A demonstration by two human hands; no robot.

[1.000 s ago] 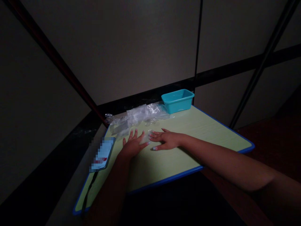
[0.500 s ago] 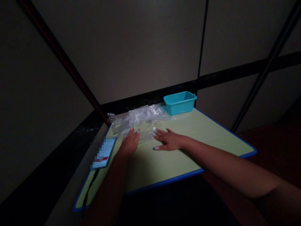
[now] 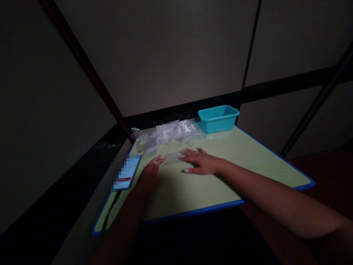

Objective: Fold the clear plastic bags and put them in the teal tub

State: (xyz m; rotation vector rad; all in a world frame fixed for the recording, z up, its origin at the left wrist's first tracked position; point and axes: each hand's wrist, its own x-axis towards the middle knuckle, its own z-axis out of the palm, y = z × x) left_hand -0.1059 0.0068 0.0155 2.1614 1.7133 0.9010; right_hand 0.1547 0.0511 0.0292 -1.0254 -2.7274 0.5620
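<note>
Tabletop (image 3: pixel 248 154) in pale green with a blue edge fills the middle of the frame, running from lower left to centre right, dim against dark wall panels. Toward its upper edge, a teal plastic tub (image 3: pixel 218 118) stands at centre right, and a heap of crumpled clear plastic bags (image 3: pixel 168 133) spreads to the left of it, touching or nearly touching the tub. A smartphone (image 3: pixel 127 172) with a lit screen lies at the left edge of the table, its long axis tilted from lower left to upper right. Between the two hands lies a small flat clear plastic bag (image 3: pixel 172 158), just below the heap and a little left of frame centre; its long axis runs roughly left to right across the picture, one end toward each hand, and it lies flat on the table. The right hand (image 3: pixel 200 163) rests palm down with its fingers spread and stretched out, the fingertips on or at the right end of the bag; it grips nothing. The left hand (image 3: pixel 151 170) lies at the bag's left end, fingers loosely together, the fingertips touching or just beside that end; whether they pinch the film cannot be told in this light. Both hands sit about equally near the bag.
</note>
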